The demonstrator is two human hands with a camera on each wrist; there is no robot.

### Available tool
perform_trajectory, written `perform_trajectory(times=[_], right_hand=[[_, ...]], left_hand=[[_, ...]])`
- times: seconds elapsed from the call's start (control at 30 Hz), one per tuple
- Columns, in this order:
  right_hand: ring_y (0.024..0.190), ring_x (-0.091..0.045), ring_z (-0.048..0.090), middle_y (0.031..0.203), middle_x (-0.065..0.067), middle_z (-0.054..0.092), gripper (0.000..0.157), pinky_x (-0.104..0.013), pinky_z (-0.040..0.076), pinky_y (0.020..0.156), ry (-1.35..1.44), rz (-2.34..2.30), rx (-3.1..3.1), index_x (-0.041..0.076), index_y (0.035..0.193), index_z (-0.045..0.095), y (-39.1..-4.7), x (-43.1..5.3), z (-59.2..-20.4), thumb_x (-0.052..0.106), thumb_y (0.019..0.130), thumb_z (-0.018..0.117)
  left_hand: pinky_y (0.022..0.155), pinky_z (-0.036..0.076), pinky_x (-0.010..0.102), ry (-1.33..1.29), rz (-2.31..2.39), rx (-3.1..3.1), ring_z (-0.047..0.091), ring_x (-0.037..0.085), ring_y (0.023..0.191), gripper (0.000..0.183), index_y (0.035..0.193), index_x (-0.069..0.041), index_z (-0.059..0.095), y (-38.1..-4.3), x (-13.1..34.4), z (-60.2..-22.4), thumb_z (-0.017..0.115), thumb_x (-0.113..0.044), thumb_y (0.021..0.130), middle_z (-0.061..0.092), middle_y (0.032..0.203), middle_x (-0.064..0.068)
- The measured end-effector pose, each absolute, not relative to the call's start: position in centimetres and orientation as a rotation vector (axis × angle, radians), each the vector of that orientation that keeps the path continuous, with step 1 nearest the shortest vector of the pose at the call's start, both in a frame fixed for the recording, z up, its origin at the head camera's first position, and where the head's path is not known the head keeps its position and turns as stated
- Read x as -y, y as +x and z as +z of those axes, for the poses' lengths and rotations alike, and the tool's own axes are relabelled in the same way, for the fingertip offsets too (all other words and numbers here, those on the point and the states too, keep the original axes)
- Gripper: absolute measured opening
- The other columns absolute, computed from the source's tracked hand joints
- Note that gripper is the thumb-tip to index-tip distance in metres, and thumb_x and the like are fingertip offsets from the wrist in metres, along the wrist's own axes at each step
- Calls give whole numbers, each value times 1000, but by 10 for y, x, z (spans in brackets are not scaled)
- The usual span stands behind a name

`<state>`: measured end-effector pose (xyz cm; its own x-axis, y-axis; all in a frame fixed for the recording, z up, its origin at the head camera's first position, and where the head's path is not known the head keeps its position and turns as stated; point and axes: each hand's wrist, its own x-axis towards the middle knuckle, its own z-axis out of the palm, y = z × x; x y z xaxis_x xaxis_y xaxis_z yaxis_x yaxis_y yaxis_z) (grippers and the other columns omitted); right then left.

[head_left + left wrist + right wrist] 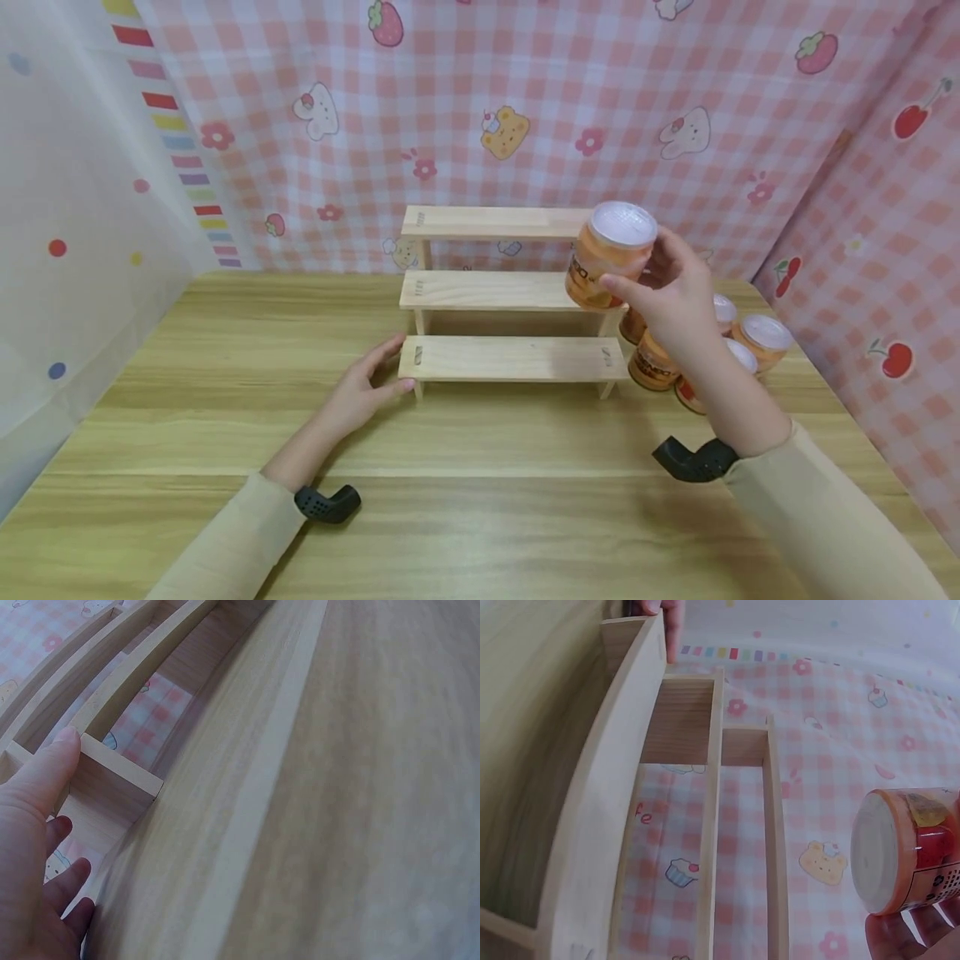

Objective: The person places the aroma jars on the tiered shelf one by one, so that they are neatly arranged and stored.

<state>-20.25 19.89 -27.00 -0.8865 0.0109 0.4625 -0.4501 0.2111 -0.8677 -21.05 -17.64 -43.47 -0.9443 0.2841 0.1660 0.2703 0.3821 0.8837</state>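
My right hand (678, 292) grips an orange-labelled jar (611, 258) with a clear whitish lid, thumb on its near side. The jar is raised in front of the right end of a three-tier wooden shelf (513, 358), overlapping its upper tiers in the head view. Seen from the right wrist, the jar (911, 851) lies apart from the shelf, one pale round end towards it. At the shelf's left end my left hand (356, 396) rests against the lowest tier. The left wrist view shows the thumb (49, 769) on the tier's front corner and the other fingers loosely bent beside it.
Several similar jars (765, 333) stand grouped on the wooden table (480, 500), right of the shelf and partly hidden by my right arm. A pink checked cloth (450, 100) hangs close behind the shelf; another cloth wall (892, 283) borders the right side.
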Motion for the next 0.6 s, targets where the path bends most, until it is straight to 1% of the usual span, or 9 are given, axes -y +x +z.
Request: perform_trajectory(times=[0.13,0.33,0.5,0.6], right_hand=[[108,-19,58,123,-9,60,62,-28,48,90,380,1702,2171,8,133,53,-214,-187,-264,11,78,81],[107,-20,58,123,-7,60,65,-31,48,91,345,1712,2211,11,135,52,-228,-172,-255,17,78,82],[110,-19,56,126,-3,58,68,-32,47,92,291,1724,2238,16,138,50,-241,-162,-246,23,78,82],[110,-20,55,125,-4,57,68,-33,47,91,301,1767,2199,16,137,50,-249,-155,-242,20,77,82]], left_hand=[[111,18,52,519,1659,-2603,27,33,138,73,148,-8,35,-210,177,-435,72,-26,88,36,149,15],[111,19,51,513,1653,-2602,28,34,137,72,148,-6,34,-208,176,-432,71,-21,88,36,149,17],[110,19,54,520,1638,-2601,28,38,137,69,147,0,33,-198,170,-411,69,-14,90,35,147,23],[110,20,53,512,1615,-2609,28,39,136,67,146,1,34,-193,167,-401,68,-12,90,35,147,24]])
